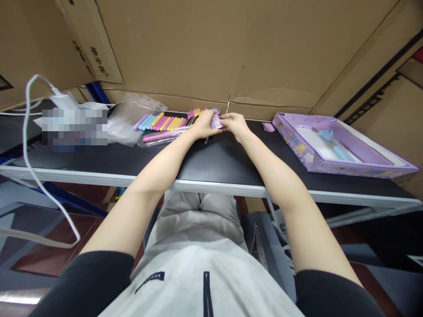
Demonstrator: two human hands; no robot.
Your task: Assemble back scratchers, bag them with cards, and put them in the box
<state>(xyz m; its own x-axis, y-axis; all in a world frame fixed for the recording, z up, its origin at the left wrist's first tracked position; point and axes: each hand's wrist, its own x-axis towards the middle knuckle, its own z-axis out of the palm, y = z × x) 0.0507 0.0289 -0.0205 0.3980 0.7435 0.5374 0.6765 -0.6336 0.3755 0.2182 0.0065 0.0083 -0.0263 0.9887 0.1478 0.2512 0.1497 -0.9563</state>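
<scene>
My left hand (204,125) grips a small pink card (216,122) over the worktop (228,165), towards the middle of its far edge; my right hand's (236,125) fingertips meet the card's side, though I cannot tell whether they pinch it. I judge this to be parting or straightening the card, so the next move calls for a light pinch. The tag (150,281) on my clothes seems to start VER; dark characters on the cardboard (105,53) beyond the far left corner I can't read

A sm. pink-purple patterned card (216,122) sits tilted in the person's L hand (202,125), w/ R hand (235,124) fingertips at its right edge.
</scene>
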